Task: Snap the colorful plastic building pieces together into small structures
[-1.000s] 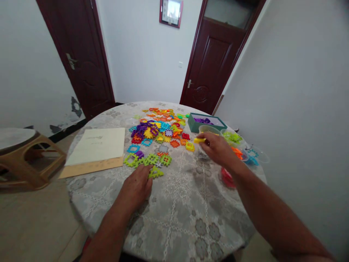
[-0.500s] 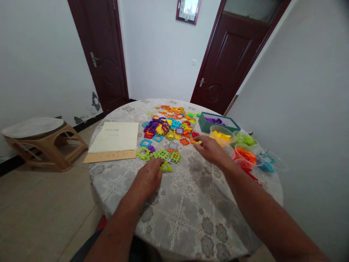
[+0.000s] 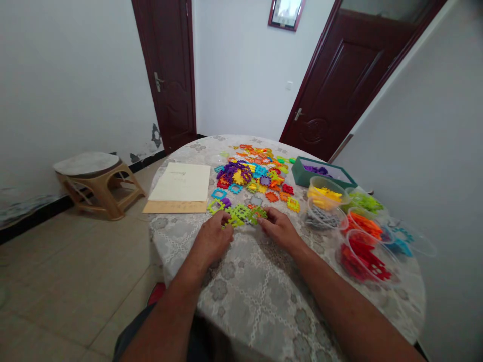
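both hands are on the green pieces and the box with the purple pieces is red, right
No, the box with the purple pieces is teal, not red, as the head view shows. The left hand and right hand are on the green pieces.

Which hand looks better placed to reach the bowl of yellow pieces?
The right hand, probably. It sits at the lime green interlocking pieces on the side nearer the clear bowl of yellow pieces. The left hand is farther away, with those lime pieces between it and the bowl.
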`<state>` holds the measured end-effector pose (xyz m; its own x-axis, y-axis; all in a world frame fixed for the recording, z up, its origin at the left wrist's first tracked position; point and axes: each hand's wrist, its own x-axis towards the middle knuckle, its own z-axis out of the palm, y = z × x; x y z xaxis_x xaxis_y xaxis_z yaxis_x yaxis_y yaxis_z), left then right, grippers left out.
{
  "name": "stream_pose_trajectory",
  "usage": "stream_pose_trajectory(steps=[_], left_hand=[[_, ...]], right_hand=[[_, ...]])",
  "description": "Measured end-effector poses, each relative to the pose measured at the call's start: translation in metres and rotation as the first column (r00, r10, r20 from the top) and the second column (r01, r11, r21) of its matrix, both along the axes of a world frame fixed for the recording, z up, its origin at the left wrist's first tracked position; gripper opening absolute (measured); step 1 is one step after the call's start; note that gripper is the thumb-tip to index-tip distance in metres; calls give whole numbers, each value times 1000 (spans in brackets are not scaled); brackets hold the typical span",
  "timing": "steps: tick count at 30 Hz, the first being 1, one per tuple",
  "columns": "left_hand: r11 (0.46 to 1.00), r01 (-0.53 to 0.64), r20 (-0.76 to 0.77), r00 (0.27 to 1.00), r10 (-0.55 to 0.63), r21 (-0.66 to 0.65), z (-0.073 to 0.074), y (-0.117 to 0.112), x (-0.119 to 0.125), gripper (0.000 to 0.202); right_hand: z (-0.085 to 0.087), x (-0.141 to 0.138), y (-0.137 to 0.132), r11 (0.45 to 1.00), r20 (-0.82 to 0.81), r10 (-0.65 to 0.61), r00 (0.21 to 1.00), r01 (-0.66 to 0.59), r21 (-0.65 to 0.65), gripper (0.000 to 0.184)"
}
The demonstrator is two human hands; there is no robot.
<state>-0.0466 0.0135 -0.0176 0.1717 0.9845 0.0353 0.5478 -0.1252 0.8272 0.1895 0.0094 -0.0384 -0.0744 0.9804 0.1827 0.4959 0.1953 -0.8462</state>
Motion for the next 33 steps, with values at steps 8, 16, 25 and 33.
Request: stream_pose_trajectory(steps=[8,16,25,33], left_hand=[[982,156,228,965,-129,-105,-3,-5,-2,32],[987,-46,229,970,80,-152,2,-3,-17,21],[916,-298,784,486,387,-268,3,25,-45,25],[912,-292,859,342,382,-289,-1,34,-37,25]], right_hand=[[-13,-36,-13,983,-80,183,980,-182,16,39],[-12,-38,-15,993,104,57,993,-68,102,34],[23,-71,32,900,683,65,727,-338,275,43],[13,-101,34,931,815,-4,579,-296,214,32]])
